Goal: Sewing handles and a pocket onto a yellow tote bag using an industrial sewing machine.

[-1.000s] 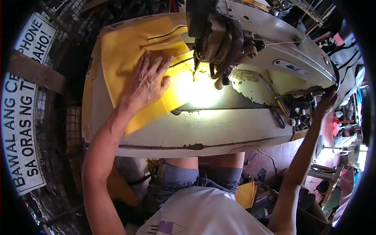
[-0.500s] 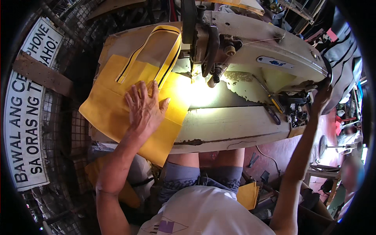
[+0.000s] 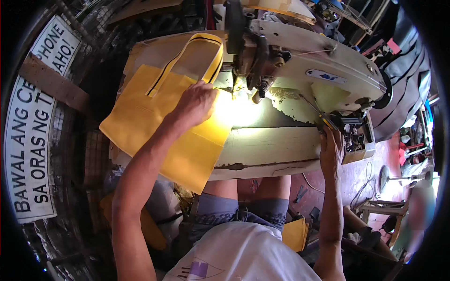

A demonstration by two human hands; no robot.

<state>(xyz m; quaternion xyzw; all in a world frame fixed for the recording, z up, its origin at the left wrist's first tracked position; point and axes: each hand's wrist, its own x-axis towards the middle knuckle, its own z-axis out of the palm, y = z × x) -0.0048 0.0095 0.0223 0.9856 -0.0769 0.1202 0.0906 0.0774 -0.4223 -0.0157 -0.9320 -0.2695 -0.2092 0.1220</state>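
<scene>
My left hand (image 3: 197,100) is closed on the yellow bag (image 3: 136,110) near the foot of its black-striped handle (image 3: 213,63). The bag lies on the left of the sewing machine table (image 3: 269,146), its handle looped up beside the lit needle area (image 3: 239,96). My right hand (image 3: 330,145) is at the table's right part with curled fingers; they cover whatever dark item is beneath them. A yellow-handled screwdriver (image 3: 328,121) lies just above those fingers. The machine (image 3: 300,51) spans the back.
A metal grid with a white sign (image 3: 28,159) is at left. Yellow pieces (image 3: 295,234) sit below the table. A dark-handled tool (image 3: 300,194) is on the pink floor. At right are grey material (image 3: 401,65), a fan (image 3: 384,178) and a blurred person (image 3: 417,210).
My right hand has come down from the handwheel to the tools on the table. The bag has moved down and left, showing its handle. My left hand's fingers have curled onto it.
</scene>
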